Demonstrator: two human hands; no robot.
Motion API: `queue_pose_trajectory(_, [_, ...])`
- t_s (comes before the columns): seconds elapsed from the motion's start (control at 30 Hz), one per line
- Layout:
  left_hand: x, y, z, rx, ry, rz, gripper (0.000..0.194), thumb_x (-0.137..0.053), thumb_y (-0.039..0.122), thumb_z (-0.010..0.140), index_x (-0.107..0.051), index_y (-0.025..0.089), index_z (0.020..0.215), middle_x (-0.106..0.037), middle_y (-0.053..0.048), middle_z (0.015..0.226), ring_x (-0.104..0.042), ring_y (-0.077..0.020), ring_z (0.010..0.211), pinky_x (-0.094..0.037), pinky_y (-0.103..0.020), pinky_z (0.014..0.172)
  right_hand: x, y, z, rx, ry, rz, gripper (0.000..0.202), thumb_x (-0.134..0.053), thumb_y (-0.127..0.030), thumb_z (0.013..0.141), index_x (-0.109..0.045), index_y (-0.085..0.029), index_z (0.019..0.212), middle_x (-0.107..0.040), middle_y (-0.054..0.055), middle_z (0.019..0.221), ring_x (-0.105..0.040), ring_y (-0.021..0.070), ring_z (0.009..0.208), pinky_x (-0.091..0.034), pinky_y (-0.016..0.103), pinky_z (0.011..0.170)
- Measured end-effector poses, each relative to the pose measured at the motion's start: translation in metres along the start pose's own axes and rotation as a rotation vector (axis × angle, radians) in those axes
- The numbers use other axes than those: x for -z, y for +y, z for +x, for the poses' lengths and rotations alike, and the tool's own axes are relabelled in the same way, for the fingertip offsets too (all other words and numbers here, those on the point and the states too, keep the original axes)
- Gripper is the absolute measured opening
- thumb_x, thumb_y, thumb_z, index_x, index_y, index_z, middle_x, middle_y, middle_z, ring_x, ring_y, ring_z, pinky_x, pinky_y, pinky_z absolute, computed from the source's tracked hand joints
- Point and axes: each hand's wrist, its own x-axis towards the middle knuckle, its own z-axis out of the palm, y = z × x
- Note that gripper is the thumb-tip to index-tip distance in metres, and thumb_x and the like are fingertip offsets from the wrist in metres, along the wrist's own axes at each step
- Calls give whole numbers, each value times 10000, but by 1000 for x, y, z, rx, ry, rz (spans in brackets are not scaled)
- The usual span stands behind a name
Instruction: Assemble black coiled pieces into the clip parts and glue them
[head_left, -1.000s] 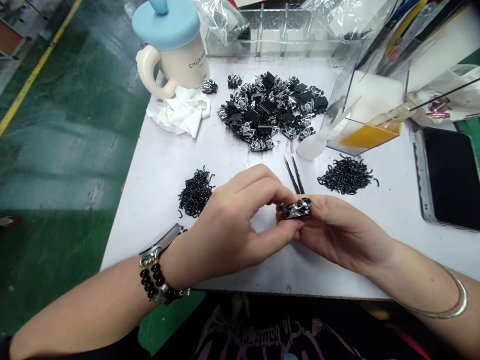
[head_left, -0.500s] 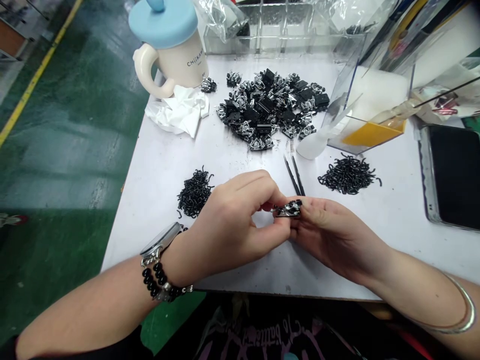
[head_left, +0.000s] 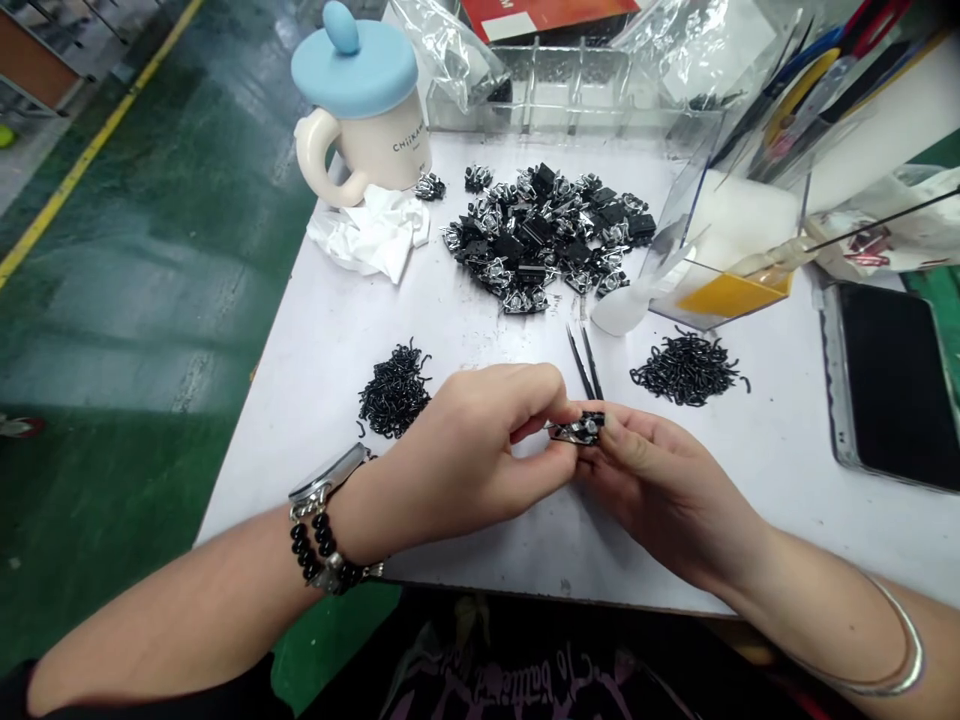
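Note:
Between my two hands, above the near part of the white table (head_left: 480,345), is a small black-and-silver metal-and-plastic part (head_left: 579,428). My left hand (head_left: 480,440) pinches its left side with thumb and forefinger. From the right, my right hand (head_left: 660,480) grips the other end, thumb on top and fingers curled beneath. Tweezers (head_left: 583,362) with dark tips point away just beyond my right hand; their rear end is hidden by it. Left of my left hand lies a heap of small black curved pieces (head_left: 394,392). A similar heap of black pieces (head_left: 690,368) lies to the right.
A large pile of black-and-silver parts (head_left: 547,235) lies farther back. Behind it stands a clear divided tray (head_left: 555,115). At the left are a lidded mug (head_left: 382,145) and crumpled tissue (head_left: 375,235); at the right, a clear tool holder (head_left: 705,290) and a phone (head_left: 896,385).
The view has shifted slightly, so the table items sit lower in it. The part has tilted a little between my fingers; both hands keep hold of it.

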Motion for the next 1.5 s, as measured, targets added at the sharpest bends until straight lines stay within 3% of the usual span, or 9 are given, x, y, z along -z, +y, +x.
queue_pose_trajectory(0.23, [-4, -3, -4, -151, 61, -4, 136, -574, 59, 753, -477, 153, 735, -394, 58, 606, -357, -61, 528, -312, -210, 491, -2, 0, -5, 45, 45, -16, 142, -641, -269, 841, -697, -241, 969, -667, 12, 886, -592, 88, 803, -496, 170, 787])
queue_pose_trajectory(0.37, [-4, -4, -3, -60, 46, -121, 130, -599, 78, 727, -496, 150, 761, -379, 75, 605, -358, -38, 496, -331, -187, 491, -3, -3, -7, 33, 17, -34, 150, -629, -270, 854, -692, -237, 986, -667, 2, 886, -589, 62, 811, -471, 120, 788])
queue_pose_trajectory(0.63, [-2, -5, -3, 173, -66, -413, 191, -581, 75, 752, -543, 173, 912, -373, 56, 669, -386, -67, 598, -361, -219, 575, 7, -6, -6, 124, 100, -274, 200, -663, -331, 825, -666, -284, 1019, -650, 7, 946, -568, 101, 881, -461, 174, 784])
queue_pose_trajectory(0.7, [0, -6, -3, 282, -129, -618, 289, -603, 71, 749, -553, 208, 998, -392, 42, 732, -421, -77, 674, -385, -219, 622, 11, -6, -8, 200, 122, -359, 207, -678, -329, 812, -655, -318, 1017, -640, -7, 945, -559, 101, 869, -459, 179, 749])
queue_pose_trajectory(0.8, [0, -4, -3, 524, -90, -1013, 371, -671, 146, 762, -532, 253, 1089, -439, 30, 858, -492, -70, 756, -443, -209, 691, 13, -8, -9, 416, 159, -579, 248, -688, -271, 804, -636, -342, 1036, -604, -13, 939, -532, 112, 836, -452, 217, 732])
queue_pose_trajectory(0.93, [-8, 4, -5, 696, -61, -1281, 316, -725, 197, 754, -572, 187, 1030, -586, -19, 984, -594, -85, 860, -491, -207, 807, 12, -9, -10, 724, 110, -854, 366, -668, -131, 794, -594, -286, 1117, -552, 18, 957, -493, 154, 906, -432, 285, 781])
queue_pose_trajectory(1.23, [-12, 9, -8, 615, 48, -1297, 177, -728, 69, 704, -658, 134, 853, -711, -40, 802, -682, -109, 751, -555, -160, 706, 13, -8, -10, 758, 47, -949, 435, -639, -64, 786, -558, -293, 1146, -531, 38, 948, -486, 185, 890, -429, 340, 751])
queue_pose_trajectory(1.4, [-10, 11, -8, 624, 61, -1170, 172, -737, 55, 669, -635, 135, 782, -704, -29, 760, -677, -114, 698, -556, -168, 657, 16, -8, -11, 781, 16, -1024, 467, -629, -37, 771, -551, -282, 1161, -538, 39, 955, -494, 185, 894, -427, 342, 750])
queue_pose_trajectory(1.5, [-10, 12, -10, 532, 98, -1022, 183, -731, 53, 664, -616, 145, 774, -691, -18, 769, -657, -100, 699, -544, -164, 655, 16, -7, -11, 798, 1, -1036, 476, -627, -33, 764, -550, -278, 1164, -536, 38, 932, -492, 185, 877, -432, 347, 736])
